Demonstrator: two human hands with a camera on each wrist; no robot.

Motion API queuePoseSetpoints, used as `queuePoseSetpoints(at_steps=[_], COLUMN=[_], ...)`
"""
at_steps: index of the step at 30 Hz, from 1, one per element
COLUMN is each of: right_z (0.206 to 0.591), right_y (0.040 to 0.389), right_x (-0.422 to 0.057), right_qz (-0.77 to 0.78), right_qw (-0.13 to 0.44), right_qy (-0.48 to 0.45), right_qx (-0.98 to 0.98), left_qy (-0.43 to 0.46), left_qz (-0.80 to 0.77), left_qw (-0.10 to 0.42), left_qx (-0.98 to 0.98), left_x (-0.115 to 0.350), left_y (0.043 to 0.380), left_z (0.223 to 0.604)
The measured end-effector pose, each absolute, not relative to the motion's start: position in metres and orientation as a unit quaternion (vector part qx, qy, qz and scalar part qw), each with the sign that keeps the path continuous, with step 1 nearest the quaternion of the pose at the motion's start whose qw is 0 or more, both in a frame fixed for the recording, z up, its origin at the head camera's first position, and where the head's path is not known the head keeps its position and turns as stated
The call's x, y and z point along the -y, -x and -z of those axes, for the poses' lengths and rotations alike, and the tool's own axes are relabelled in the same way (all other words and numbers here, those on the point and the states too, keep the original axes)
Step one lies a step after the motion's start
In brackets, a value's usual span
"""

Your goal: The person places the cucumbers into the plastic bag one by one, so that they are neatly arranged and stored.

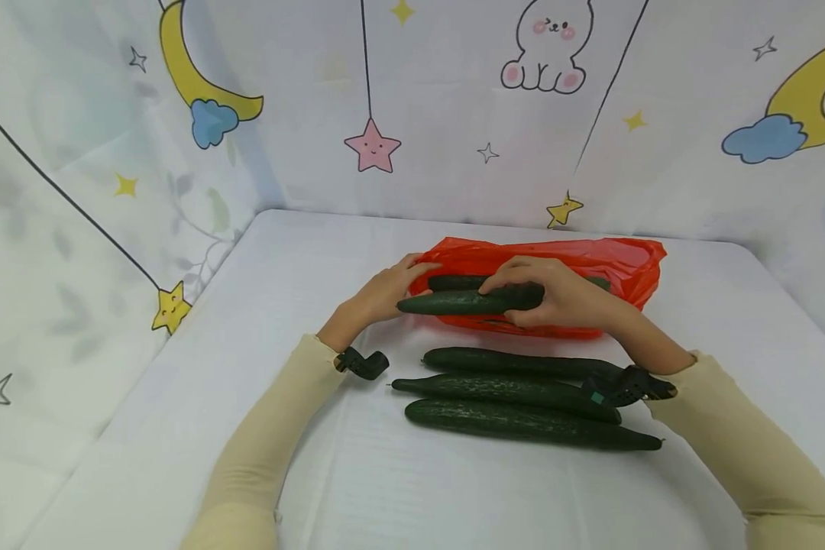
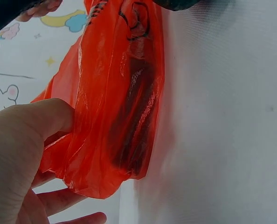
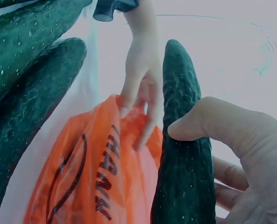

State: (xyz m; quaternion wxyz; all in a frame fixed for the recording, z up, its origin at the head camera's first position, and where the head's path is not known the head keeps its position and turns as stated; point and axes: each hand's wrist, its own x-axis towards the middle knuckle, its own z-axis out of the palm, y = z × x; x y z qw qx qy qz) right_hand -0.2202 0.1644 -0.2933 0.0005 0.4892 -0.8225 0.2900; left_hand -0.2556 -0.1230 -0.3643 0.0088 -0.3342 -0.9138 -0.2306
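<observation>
My right hand (image 1: pixel 557 292) grips a dark green cucumber (image 1: pixel 447 303), thumb along one side and fingers round the other, over the front of a red plastic bag (image 1: pixel 629 263). In the right wrist view the thumb presses on this cucumber's bumpy skin (image 3: pixel 183 177). At the bag's left end, my left hand (image 1: pixel 383 293) holds the rim, with the thumb on the near side of the plastic (image 2: pixel 101 116) and fingers behind it. Another cucumber (image 1: pixel 454 283) lies in the bag, and a dark long shape shows through the plastic in the left wrist view.
Three cucumbers lie side by side in front of the bag: a back one (image 1: pixel 509 362), a middle one (image 1: pixel 481 387) and a front one (image 1: pixel 522 422). They rest on a white table (image 1: pixel 454 496). A printed cloth backdrop (image 1: pixel 440 99) stands behind and to the left.
</observation>
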Motion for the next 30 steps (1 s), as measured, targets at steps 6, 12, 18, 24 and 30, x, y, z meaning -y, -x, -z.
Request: queuePoseSetpoints(at_steps=[6,12,18,24,30], right_z=[0.300,0.311,0.322,0.330,0.337], right_y=[0.226,0.234,0.245,0.254,0.259], right_x=[-0.167,-0.173,-0.179,-0.187,-0.194], right_qz=[-0.296,-0.304,-0.314,-0.305,-0.292], right_qw=[0.007,0.006,0.019,0.036,0.032], right_qy=[-0.483,-0.459,-0.435,-0.422,-0.406], right_qx=[0.824,0.835,0.844,0.853,0.865], left_qy=[0.324,0.308,0.305,0.301,0.297], left_qz=[0.213,0.224,0.239,0.237,0.246], left_qw=[-0.012,-0.025,-0.019,-0.017,-0.021], left_qx=[0.922,0.924,0.922,0.923,0.923], left_x=[0.122,0.120,0.121,0.122,0.122], left_y=[0.255,0.259,0.260,0.260,0.260], left_z=[0.363,0.364,0.367,0.367,0.366])
